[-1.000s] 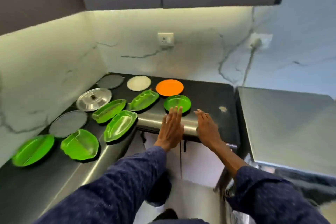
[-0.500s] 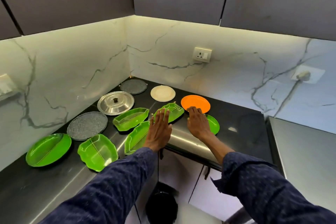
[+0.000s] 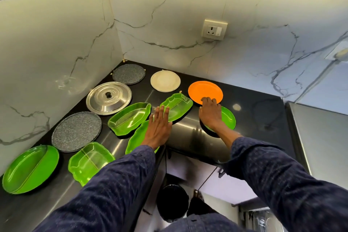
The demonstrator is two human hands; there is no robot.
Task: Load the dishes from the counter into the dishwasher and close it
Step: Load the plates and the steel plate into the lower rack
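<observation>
My right hand [image 3: 210, 112] has slid forward off the round green plate [image 3: 228, 118], fingertips now touching the orange plate [image 3: 205, 91], nothing grasped, my left hand [image 3: 159, 128] flat and relaxed over a leaf-shaped green dish [image 3: 177, 107], all dishes still on the black counter [image 3: 263, 111].

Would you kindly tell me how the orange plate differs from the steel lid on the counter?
The orange plate is plain, bright orange, with no knob; the steel lid is shiny metal with a black knob at its middle. The right hand reaches over the orange plate's near edge, while nothing touches the steel lid. The steel lid looks wider than the orange plate. Both are round and lie flat on the dark counter.
</observation>
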